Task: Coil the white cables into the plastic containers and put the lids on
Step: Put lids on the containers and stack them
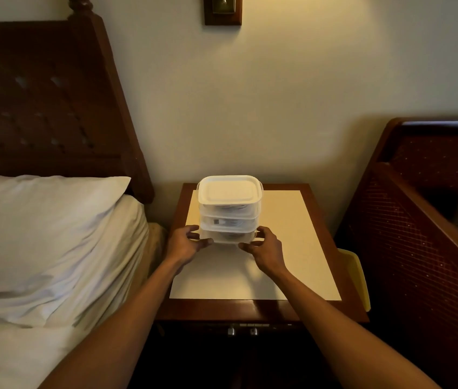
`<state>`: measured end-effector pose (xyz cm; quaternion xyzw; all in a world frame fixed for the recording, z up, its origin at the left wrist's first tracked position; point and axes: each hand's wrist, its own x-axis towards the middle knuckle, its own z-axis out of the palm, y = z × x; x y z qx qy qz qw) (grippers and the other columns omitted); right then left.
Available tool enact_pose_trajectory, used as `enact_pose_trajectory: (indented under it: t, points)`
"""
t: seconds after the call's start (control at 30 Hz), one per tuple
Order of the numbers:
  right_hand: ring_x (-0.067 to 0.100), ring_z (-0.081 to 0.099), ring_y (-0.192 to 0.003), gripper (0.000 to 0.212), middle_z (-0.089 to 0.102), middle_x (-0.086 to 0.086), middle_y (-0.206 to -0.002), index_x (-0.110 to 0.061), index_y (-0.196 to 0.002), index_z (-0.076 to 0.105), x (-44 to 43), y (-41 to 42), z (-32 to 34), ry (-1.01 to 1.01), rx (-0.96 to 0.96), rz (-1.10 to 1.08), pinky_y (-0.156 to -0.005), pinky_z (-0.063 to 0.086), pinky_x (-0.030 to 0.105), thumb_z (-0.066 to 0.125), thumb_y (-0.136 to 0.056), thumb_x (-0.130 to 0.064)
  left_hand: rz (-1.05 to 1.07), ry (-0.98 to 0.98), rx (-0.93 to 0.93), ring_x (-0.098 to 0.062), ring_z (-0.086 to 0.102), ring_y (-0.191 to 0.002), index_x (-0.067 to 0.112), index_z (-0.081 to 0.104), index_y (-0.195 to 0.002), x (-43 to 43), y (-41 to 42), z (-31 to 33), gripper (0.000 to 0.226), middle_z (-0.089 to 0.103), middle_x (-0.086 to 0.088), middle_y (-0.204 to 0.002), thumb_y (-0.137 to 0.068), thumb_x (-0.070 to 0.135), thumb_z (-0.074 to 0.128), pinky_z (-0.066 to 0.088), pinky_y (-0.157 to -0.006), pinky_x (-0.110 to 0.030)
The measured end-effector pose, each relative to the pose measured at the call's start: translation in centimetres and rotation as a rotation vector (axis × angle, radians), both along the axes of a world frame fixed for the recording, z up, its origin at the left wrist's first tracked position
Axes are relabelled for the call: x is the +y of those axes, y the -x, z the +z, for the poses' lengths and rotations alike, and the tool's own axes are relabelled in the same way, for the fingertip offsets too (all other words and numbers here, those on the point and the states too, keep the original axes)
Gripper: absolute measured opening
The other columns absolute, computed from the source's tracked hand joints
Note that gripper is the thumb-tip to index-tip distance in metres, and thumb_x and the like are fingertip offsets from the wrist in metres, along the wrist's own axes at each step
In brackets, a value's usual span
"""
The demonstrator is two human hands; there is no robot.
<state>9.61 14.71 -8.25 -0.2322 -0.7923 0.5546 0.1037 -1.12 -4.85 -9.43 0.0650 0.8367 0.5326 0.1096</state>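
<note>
**Now three high: both hands grip the base of the container stack**

Squarely between the two outstretched bare forearms, a stack (229, 213) of three clear plastic containers stands on the cream inset top of a dark wooden nightstand (292, 248), toward its rear left part. A white lid (229, 189) with rounded corners closes the top container (229, 204). Under it sit the middle container (230, 221) and the bottom container (226, 237), each nested squarely beneath the one above. Through the cloudy walls grey and pale shapes show, and the one in the middle tier reads as coiled cable (222, 221), though it is too blurred to follow.

The left hand (185, 242) holds the bottom container at its left side, fingers curled round the corner and thumb pressed to the front wall. The right hand (267, 248) mirrors it on the right side, fingers bent round the far corner and thumb on the front edge. Whether the base rests on the top or is raised just off it cannot be told.

Left of the nightstand lies a bed (25, 346) with white sheets and a white pillow (48, 220), backed by a dark carved headboard (39, 94). To the right stands a dark piece of woven cane furniture (419, 248), with a yellow object (355, 276) wedged between it and the nightstand. Two small metal knobs (242, 331) sit on the drawer front below. A wood-framed fixture (223, 9) hangs on the pale wall above.
</note>
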Motion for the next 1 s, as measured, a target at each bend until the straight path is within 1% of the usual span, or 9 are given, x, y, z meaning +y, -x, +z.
enact_pose_trajectory:
  t: [0.23, 0.33, 0.43, 0.57, 0.63, 0.7, 0.8, 0.9, 1.0]
  points:
    - [0.025, 0.066, -0.096, 0.065, 0.062, 0.008, -0.124, -0.010, -0.133, 0.049, 0.1, 4.6, -0.2, -0.015, 0.000, -0.005, -0.084, 0.053, 0.033, 0.081, -0.077, -0.015, 0.006, 0.072, 0.039, -0.025, 0.066, -0.096, 0.010, 0.060, -0.132, 0.1, 4.0, 0.4, 0.071, 0.069, -0.008, -0.109, -0.070, 0.032, 0.088, 0.058, -0.083, -0.043]
    - [0.023, 0.067, -0.092, 0.064, 0.063, 0.008, -0.122, -0.009, -0.131, 0.051, 0.5, 7.3, 0.0, -0.040, 0.004, 0.009, -0.083, 0.055, 0.034, 0.082, -0.076, -0.015, 0.012, 0.090, 0.054, -0.026, 0.067, -0.093, 0.010, 0.065, -0.125, 0.5, 6.5, 0.6, 0.063, 0.070, -0.008, -0.104, -0.071, 0.031, 0.088, 0.057, -0.078, -0.039]
    - [0.024, 0.068, -0.094, 0.064, 0.062, 0.008, -0.123, -0.008, -0.131, 0.050, 0.8, 10.2, 0.3, -0.053, -0.007, 0.026, -0.085, 0.055, 0.036, 0.082, -0.076, -0.015, 0.011, 0.112, 0.056, -0.024, 0.067, -0.090, 0.011, 0.068, -0.117, 0.8, 9.1, 0.6, 0.052, 0.071, -0.006, -0.102, -0.072, 0.030, 0.087, 0.055, -0.073, -0.035]
    - [0.026, 0.067, -0.098, 0.065, 0.062, 0.009, -0.125, -0.008, -0.132, 0.050, 1.2, 14.0, 0.5, -0.055, -0.017, 0.039, -0.088, 0.054, 0.037, 0.083, -0.076, -0.015, 0.025, 0.105, 0.059, -0.023, 0.068, -0.091, 0.015, 0.069, -0.113, 1.2, 12.4, 1.0, 0.046, 0.072, -0.002, -0.100, -0.073, 0.027, 0.087, 0.056, -0.077, -0.038]
    - [0.026, 0.067, -0.099, 0.065, 0.062, 0.009, -0.124, -0.008, -0.131, 0.051, 1.4, 15.9, 0.6, -0.054, -0.017, 0.042, -0.087, 0.054, 0.037, 0.083, -0.075, -0.015, 0.030, 0.098, 0.062, -0.022, 0.067, -0.089, 0.014, 0.069, -0.112, 1.6, 14.0, 1.1, 0.042, 0.072, -0.003, -0.100, -0.074, 0.025, 0.086, 0.055, -0.076, -0.036]
    - [0.027, 0.066, -0.100, 0.065, 0.063, 0.009, -0.122, -0.008, -0.131, 0.051, 1.5, 17.6, 0.6, -0.057, -0.009, 0.039, -0.088, 0.055, 0.039, 0.084, -0.074, -0.016, 0.034, 0.070, 0.066, -0.024, 0.067, -0.088, 0.013, 0.069, -0.113, 1.9, 15.4, 1.2, 0.041, 0.072, -0.006, -0.101, -0.077, 0.022, 0.084, 0.052, -0.072, -0.033]
    - [0.029, 0.066, -0.100, 0.064, 0.064, 0.008, -0.120, -0.008, -0.128, 0.053, 1.7, 19.8, 0.4, -0.064, 0.003, 0.027, -0.089, 0.055, 0.044, 0.085, -0.073, -0.017, 0.027, 0.052, 0.087, -0.026, 0.067, -0.093, 0.012, 0.068, -0.118, 2.4, 17.0, 1.1, 0.040, 0.072, -0.007, -0.104, -0.081, 0.019, 0.081, 0.054, -0.076, -0.036]
    - [0.027, 0.065, -0.099, 0.056, 0.064, 0.004, -0.115, -0.010, -0.121, 0.056, 1.7, 21.4, 0.3, -0.063, 0.005, 0.018, -0.089, 0.054, 0.043, 0.085, -0.074, -0.017, 0.037, 0.039, 0.096, -0.027, 0.067, -0.095, 0.013, 0.067, -0.121, 2.6, 18.2, 0.7, 0.037, 0.072, -0.007, -0.107, -0.085, 0.018, 0.077, 0.053, -0.078, -0.036]
    - [0.025, 0.063, -0.098, 0.054, 0.063, 0.001, -0.109, -0.011, -0.119, 0.058, 1.6, 22.6, 0.1, -0.069, 0.004, 0.012, -0.088, 0.054, 0.043, 0.085, -0.073, -0.020, 0.058, 0.032, 0.097, -0.028, 0.068, -0.093, 0.014, 0.068, -0.118, 2.7, 19.0, 0.5, 0.033, 0.073, -0.010, -0.106, -0.086, 0.017, 0.075, 0.049, -0.073, -0.032]
